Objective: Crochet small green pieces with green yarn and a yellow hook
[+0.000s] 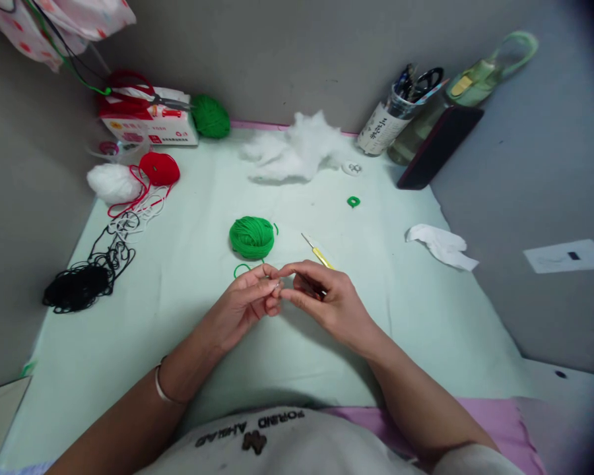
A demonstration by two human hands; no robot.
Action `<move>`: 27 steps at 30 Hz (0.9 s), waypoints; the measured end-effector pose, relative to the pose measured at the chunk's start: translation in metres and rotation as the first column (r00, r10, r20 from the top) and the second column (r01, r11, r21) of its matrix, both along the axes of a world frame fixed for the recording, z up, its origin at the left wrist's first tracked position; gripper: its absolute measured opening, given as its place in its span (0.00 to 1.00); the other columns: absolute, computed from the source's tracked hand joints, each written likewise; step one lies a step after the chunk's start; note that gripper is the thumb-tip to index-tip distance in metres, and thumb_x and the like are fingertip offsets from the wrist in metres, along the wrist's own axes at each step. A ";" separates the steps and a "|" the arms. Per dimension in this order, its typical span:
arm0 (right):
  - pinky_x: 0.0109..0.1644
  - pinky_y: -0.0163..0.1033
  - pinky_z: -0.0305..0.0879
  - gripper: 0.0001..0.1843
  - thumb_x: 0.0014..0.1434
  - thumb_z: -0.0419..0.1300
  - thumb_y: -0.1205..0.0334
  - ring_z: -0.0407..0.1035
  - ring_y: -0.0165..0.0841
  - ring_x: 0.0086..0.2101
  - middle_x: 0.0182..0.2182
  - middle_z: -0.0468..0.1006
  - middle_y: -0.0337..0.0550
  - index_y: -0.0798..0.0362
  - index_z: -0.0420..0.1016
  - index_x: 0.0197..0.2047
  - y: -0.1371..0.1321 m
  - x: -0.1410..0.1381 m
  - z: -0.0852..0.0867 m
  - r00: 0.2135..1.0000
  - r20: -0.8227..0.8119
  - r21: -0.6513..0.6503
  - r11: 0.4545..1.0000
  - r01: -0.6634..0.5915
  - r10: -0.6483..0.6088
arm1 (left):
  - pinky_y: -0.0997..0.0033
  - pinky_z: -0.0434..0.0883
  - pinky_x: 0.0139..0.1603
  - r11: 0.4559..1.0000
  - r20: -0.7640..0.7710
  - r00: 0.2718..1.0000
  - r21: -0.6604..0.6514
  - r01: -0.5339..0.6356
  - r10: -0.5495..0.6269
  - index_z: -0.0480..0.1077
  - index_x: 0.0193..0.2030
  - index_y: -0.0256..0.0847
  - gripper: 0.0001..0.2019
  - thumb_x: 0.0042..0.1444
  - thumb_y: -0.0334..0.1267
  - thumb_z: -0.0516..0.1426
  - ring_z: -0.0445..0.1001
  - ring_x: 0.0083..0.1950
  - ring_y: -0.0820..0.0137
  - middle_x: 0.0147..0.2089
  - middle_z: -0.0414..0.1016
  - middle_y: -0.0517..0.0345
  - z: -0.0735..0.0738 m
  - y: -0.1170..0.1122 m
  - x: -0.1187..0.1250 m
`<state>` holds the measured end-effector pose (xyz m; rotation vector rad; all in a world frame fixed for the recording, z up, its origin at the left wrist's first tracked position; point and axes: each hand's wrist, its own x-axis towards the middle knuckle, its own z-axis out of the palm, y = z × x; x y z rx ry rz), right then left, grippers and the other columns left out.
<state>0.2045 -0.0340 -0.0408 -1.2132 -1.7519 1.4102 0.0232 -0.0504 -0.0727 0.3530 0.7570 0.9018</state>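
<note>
My left hand [252, 297] is closed, its thumb pressed against the fingers. A tiny pale, shiny bit shows at its thumb tip, too small to name. My right hand [327, 297] meets it there, with curled fingers and the thumb and index fingertips closing around the same spot. What they grip is hidden. Just beyond the left hand sits a ball of green yarn [252, 237], and a loose green strand [241, 269] curls down behind the left fingers. Behind the right hand lies a crochet hook [317, 252] with a yellow handle, partly covered by that hand.
A small green crocheted ring [353, 202] and white stuffing [301, 148] lie farther back. Red [160, 169], white and black yarn [76, 288] are on the left, near scissors [171, 102] on a box. A pen cup [383, 125], bottle, phone [440, 148] and tissue [441, 246] are right.
</note>
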 end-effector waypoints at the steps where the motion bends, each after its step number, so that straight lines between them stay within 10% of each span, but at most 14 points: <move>1: 0.32 0.37 0.54 0.13 0.62 0.66 0.51 0.58 0.28 0.27 0.28 0.70 0.37 0.51 0.80 0.44 0.000 -0.001 -0.002 1.000 -0.012 0.010 1.000 0.006 -0.006 | 0.80 0.64 0.27 1.000 0.011 1.000 0.000 0.008 -0.008 0.72 0.38 0.36 0.10 0.52 0.35 0.68 0.62 0.25 0.80 0.27 0.68 0.64 0.000 -0.001 0.001; 9: 0.35 0.37 0.58 0.16 0.59 0.67 0.48 0.62 0.29 0.29 0.28 0.72 0.38 0.53 0.76 0.34 0.004 -0.005 -0.004 0.986 -0.123 -0.200 0.976 0.090 -0.116 | 0.76 0.69 0.28 0.993 -0.150 0.988 0.111 -0.027 0.044 0.71 0.38 0.39 0.09 0.62 0.43 0.61 0.67 0.26 0.77 0.28 0.70 0.63 0.001 -0.007 0.006; 22: 0.35 0.35 0.57 0.16 0.57 0.68 0.48 0.62 0.28 0.29 0.27 0.73 0.37 0.54 0.76 0.32 0.006 -0.008 -0.002 0.973 -0.210 -0.322 0.946 0.022 -0.094 | 0.73 0.73 0.35 0.901 -0.584 0.762 0.434 0.000 0.281 0.74 0.37 0.41 0.06 0.61 0.40 0.62 0.78 0.29 0.73 0.28 0.77 0.62 -0.001 -0.009 0.004; 27: 0.33 0.36 0.56 0.16 0.57 0.68 0.49 0.59 0.27 0.28 0.26 0.69 0.35 0.54 0.76 0.32 0.006 -0.008 -0.001 0.974 -0.205 -0.333 0.942 0.027 -0.100 | 0.75 0.73 0.36 0.715 -0.649 0.580 0.682 0.157 0.492 0.76 0.39 0.42 0.03 0.63 0.35 0.60 0.77 0.33 0.73 0.33 0.78 0.60 -0.005 -0.009 0.000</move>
